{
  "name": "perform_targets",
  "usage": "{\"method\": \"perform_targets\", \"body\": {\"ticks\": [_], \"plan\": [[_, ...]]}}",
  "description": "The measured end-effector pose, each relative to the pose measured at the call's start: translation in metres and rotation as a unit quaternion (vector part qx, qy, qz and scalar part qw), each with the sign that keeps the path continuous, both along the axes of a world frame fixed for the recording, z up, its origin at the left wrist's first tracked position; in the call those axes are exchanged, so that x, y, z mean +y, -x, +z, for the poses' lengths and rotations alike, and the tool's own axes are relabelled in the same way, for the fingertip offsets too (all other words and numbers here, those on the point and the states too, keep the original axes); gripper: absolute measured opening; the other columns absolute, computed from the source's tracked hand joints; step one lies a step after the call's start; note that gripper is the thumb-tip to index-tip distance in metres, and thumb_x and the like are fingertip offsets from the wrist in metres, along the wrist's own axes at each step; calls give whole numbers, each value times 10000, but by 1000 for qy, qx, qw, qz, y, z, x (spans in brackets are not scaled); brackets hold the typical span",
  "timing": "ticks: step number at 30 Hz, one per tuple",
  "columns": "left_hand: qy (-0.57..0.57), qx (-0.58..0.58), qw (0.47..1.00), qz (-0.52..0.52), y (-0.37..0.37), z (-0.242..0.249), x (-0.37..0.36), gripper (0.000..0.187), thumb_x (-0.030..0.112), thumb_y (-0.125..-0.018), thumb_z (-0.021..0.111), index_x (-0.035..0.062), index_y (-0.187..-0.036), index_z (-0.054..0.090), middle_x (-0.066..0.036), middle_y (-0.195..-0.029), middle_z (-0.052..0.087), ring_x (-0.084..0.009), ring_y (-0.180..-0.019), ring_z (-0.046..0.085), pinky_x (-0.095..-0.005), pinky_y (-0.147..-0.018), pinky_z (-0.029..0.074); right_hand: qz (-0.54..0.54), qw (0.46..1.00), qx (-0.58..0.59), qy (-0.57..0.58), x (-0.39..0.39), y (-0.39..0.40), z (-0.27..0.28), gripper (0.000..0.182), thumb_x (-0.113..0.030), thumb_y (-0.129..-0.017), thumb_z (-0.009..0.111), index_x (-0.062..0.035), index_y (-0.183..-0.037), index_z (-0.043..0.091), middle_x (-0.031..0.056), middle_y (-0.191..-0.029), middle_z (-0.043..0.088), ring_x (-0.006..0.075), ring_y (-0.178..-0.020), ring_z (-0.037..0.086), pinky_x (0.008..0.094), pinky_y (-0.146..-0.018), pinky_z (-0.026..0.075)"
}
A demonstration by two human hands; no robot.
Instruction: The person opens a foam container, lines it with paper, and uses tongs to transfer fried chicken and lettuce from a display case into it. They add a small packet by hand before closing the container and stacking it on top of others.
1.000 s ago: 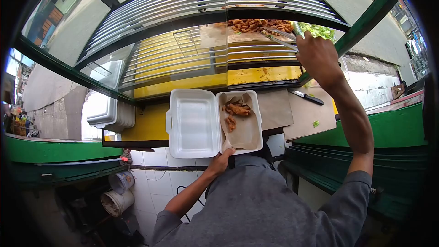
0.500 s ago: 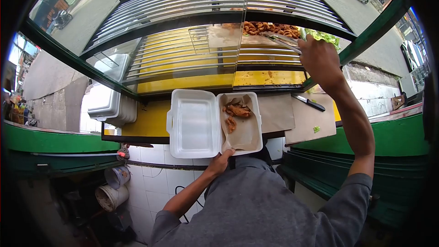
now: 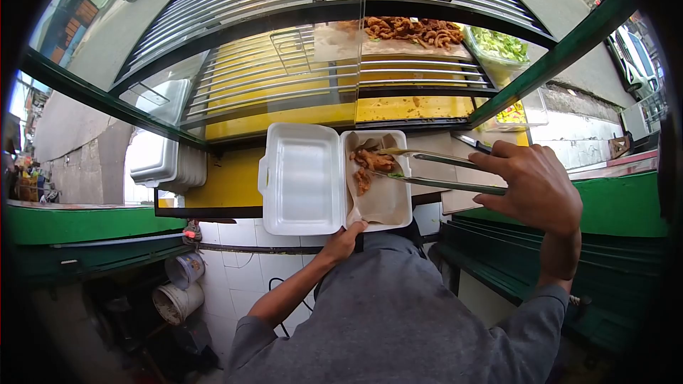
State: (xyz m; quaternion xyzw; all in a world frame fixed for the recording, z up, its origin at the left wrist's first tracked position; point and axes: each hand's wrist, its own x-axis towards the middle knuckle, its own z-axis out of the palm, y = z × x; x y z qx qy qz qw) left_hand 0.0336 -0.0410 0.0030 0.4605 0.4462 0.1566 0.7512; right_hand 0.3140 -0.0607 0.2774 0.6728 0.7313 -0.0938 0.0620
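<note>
An open white foam box (image 3: 302,185) lies in front of me, its right half lined with brown paper (image 3: 388,206). Pieces of fried chicken (image 3: 373,161) rest on the paper. My left hand (image 3: 342,243) pinches the box's near edge together with the paper. Metal tongs (image 3: 455,185) are held in my right hand (image 3: 533,186), to the right of the box. Their tips are over the paper beside the chicken, with a bit of green at the lower tip; whether they grip a piece is unclear.
Behind the box stands a display case with metal racks (image 3: 235,85), fried strips (image 3: 413,31) and a tub of lettuce (image 3: 498,46). Stacked foam boxes (image 3: 167,163) are at the left. A knife (image 3: 472,144) lies behind the tongs.
My right hand has brought the tongs from the fried strips in the case down and toward me, to the lined half of the box. My left hand still holds the box edge.
</note>
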Motion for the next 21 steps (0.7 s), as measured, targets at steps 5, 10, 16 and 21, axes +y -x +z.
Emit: {"method": "perform_targets", "body": {"ticks": [5,10,16,21], "plan": [[-30,14,999,4,0,-2,-1,332,213,-913,554,-35,-1127,606,-84,-1071,638,-202,-1024,568,-311,-935,422,-108,993,-14,-35,13,-7,8,453,-256,-791,739,-83,-1196,636,127,-918,638,325,-813,653,445,-709,501],[-72,-23,995,71,-5,4,-7,230,216,-899,562,69,-724,537,33,-652,426,-82,-599,387,-271,-550,307,-153,969,-159,-114,60,-26,-23,309,-243,-855,679,-5,-1048,632,169,-975,649,334,-822,670,425,-732,532],[-42,-12,996,80,-3,-5,-10,197,227,-895,563,37,-842,557,-12,-785,494,-127,-735,446,-283,-668,338,-112,963,-223,-99,111,-48,-52,143,-156,-855,611,-39,-907,674,160,-942,671,317,-849,688,419,-729,552],[-13,14,999,38,5,-12,-11,358,234,-907,548,-57,-1105,615,-119,-1068,644,-223,-1025,579,-309,-935,422,-80,952,-272,-117,129,-53,-58,123,-52,-812,606,-58,-889,701,127,-890,702,274,-836,712,380,-726,577]]}}
